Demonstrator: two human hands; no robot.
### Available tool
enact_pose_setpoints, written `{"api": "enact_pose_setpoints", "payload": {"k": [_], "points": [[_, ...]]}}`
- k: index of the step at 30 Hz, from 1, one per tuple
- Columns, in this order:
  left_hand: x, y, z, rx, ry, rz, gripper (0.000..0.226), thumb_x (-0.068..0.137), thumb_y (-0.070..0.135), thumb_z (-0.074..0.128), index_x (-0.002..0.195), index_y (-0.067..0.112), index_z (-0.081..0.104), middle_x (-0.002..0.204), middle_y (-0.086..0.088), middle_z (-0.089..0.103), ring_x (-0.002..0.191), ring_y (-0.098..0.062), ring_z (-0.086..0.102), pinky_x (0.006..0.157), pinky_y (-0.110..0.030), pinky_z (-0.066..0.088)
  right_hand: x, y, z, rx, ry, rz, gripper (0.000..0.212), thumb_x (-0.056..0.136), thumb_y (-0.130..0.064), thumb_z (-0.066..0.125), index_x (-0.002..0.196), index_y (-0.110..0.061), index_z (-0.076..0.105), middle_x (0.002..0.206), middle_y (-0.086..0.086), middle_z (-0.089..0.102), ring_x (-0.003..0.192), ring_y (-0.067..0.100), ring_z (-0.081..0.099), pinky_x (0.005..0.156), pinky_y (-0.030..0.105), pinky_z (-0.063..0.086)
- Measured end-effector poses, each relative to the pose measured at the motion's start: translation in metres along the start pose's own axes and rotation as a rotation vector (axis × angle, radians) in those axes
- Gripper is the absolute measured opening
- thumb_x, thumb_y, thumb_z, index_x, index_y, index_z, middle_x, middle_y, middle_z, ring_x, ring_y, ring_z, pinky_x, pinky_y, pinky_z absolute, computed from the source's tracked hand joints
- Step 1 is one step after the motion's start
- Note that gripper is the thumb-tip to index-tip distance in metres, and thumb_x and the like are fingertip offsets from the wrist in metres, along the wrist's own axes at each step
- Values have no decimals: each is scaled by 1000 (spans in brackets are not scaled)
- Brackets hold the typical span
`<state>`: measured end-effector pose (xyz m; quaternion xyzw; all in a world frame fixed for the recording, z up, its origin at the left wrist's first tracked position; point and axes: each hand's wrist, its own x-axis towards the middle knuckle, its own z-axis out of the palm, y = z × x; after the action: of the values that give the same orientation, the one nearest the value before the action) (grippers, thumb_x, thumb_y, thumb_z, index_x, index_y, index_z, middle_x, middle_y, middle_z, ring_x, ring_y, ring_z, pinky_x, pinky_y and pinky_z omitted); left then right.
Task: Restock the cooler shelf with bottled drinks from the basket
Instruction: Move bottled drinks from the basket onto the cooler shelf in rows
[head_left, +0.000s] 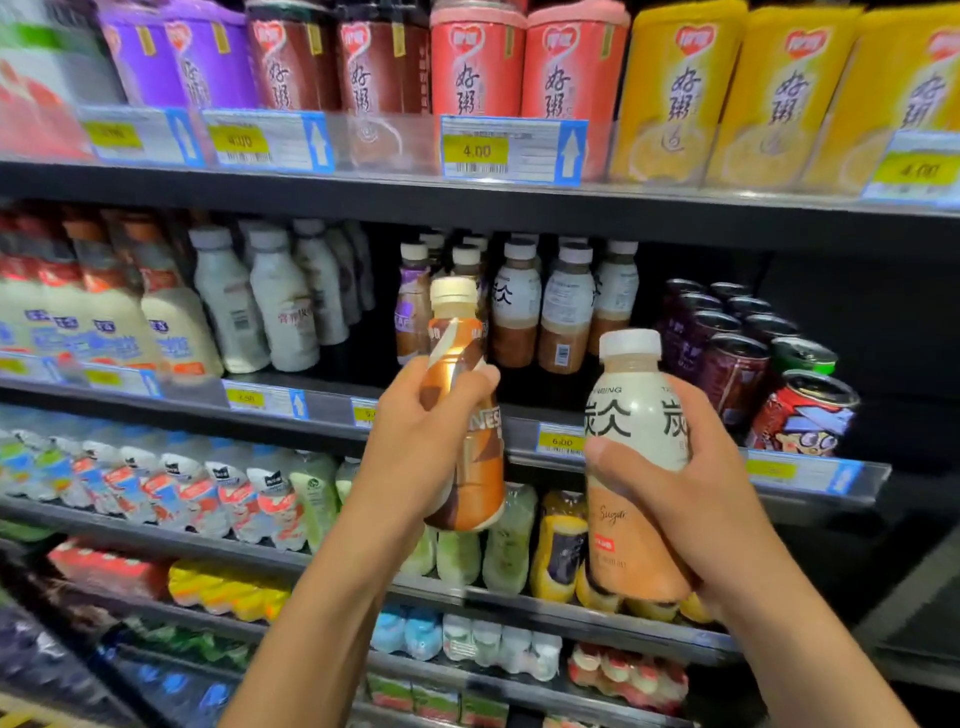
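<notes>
My left hand (421, 441) grips a brown and orange coffee bottle (465, 364) with a cream cap, held upright in front of the middle cooler shelf (332, 402). A white and peach milk-tea bottle (636, 467) with a white cap is held upright by my right hand (701, 467), fingers curled round its body. Both bottles hover just before the shelf's front edge. Behind them on that shelf stand several matching white-capped tea bottles (566, 306) and a purple-labelled coffee bottle (413, 306). The basket is out of view.
Dark cans (737, 358) and a red can (800, 415) fill the shelf's right end. White milk bottles (280, 301) stand at left. Porridge cans (478, 62) line the shelf above, and wrapped bottle packs (208, 488) the shelf below. Price tags (511, 150) run along the shelf edges.
</notes>
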<state>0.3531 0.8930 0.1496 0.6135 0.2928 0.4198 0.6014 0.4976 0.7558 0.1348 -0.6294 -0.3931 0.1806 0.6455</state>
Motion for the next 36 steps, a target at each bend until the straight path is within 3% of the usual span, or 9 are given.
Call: {"api": "enact_pose_setpoints", "payload": {"k": [4, 9, 12, 15, 18, 22, 24, 29, 36], "points": [[36, 10, -14, 37, -2, 43, 20, 70, 49, 72, 81, 34, 65, 86, -4, 71, 86, -31, 71, 87, -54, 54, 36, -13, 4, 52, -6, 34, 48, 76, -21, 80, 114, -40, 58, 96, -9, 71, 78, 8, 71, 58, 23, 55], [79, 7, -34, 65, 3, 27, 27, 79, 43, 71, 97, 24, 63, 95, -8, 72, 83, -22, 69, 80, -45, 56, 83, -18, 7, 133, 26, 167, 42, 75, -26, 82, 109, -21, 58, 104, 14, 71, 90, 33, 73, 69, 48, 60], [103, -2, -44, 70, 47, 14, 26, 81, 42, 70, 95, 22, 60, 94, -4, 69, 83, -20, 68, 72, -37, 53, 108, -16, 6, 107, 66, 235, 41, 73, -30, 83, 103, -12, 61, 89, 12, 73, 77, 27, 74, 67, 48, 60], [126, -9, -48, 105, 96, -13, 45, 67, 50, 71, 96, 18, 58, 94, -6, 67, 87, -24, 67, 76, -41, 54, 127, -9, 10, 151, 133, 249, 15, 77, -20, 80, 86, -14, 68, 66, 2, 71, 53, 14, 68, 58, 34, 55], [145, -18, -50, 147, 83, 20, 38, 75, 40, 69, 109, 24, 59, 98, -6, 71, 91, -25, 69, 83, -45, 57, 149, 3, 17, 192, 228, 109, 38, 77, -9, 82, 110, -19, 66, 91, 2, 76, 70, 15, 73, 57, 31, 57], [162, -34, -52, 161, 75, 17, 25, 76, 39, 68, 98, 46, 58, 95, -1, 69, 87, -23, 66, 86, -41, 53, 176, 25, 15, -1, 300, 5, 64, 73, -11, 85, 128, -19, 53, 112, 0, 69, 102, 20, 67, 89, 43, 57], [164, -40, -51, 148, 89, 24, 21, 78, 37, 68, 92, 49, 57, 93, 1, 68, 85, -21, 64, 82, -38, 51, 185, 33, 11, -36, 301, 7, 66, 71, -10, 86, 125, -24, 50, 109, -4, 67, 102, 19, 66, 91, 44, 56], [170, -49, -52, 140, 91, 30, 31, 84, 17, 69, 106, 33, 54, 93, -3, 67, 93, -26, 64, 85, -42, 53, 199, 50, 7, -119, 302, 14, 86, 62, -19, 92, 135, -23, 46, 116, -6, 67, 106, 16, 65, 96, 46, 54], [174, -49, -52, 157, 107, 47, 40, 78, 22, 82, 109, 27, 57, 98, 8, 68, 94, -15, 65, 89, -42, 54, 205, 48, 15, -134, 263, 49, 80, 64, -3, 86, 128, -24, 44, 101, -9, 67, 96, 16, 67, 77, 37, 58]]}}
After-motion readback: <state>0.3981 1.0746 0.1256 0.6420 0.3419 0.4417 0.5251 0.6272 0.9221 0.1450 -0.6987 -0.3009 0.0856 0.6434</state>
